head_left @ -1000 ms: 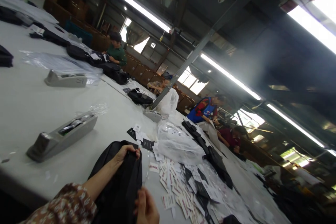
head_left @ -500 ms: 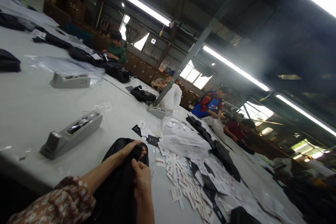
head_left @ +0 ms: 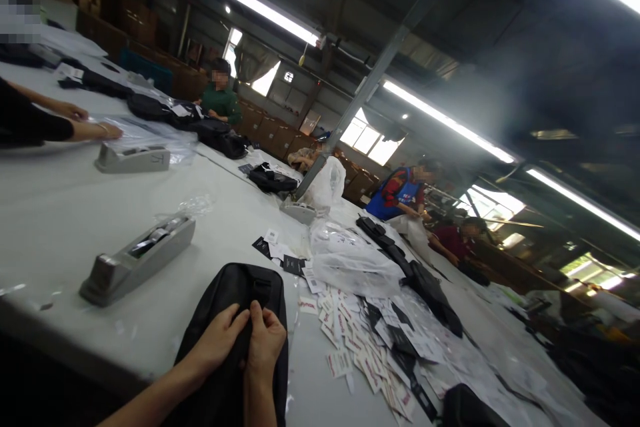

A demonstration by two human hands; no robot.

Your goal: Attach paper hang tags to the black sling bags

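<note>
A black bag (head_left: 200, 327) lies at the table's near edge, its rounded end pointing away from me, with a dark buckle or strap piece (head_left: 261, 285) near that end. Both hands are on top of the bag, fingertips close together below the buckle. My left hand (head_left: 223, 337) has its thumb and fingers pinched on something I cannot make out. Beside it, my right hand (head_left: 265, 337) is also closed in a pinch, and what lies between its fingers is too small to tell.
Left of the bag stands a grey tape dispenser (head_left: 137, 260); another dispenser (head_left: 133, 158) is farther back, near a person's hands (head_left: 93, 121) on clear plastic. Scattered labels (head_left: 357, 347), a plastic bag (head_left: 350, 260) and black bags (head_left: 433, 297) lie to the right.
My hands have moved off the buckle, toward me along the bag, and the buckle now shows. Another person's arms have come in at the left over the plastic.
</note>
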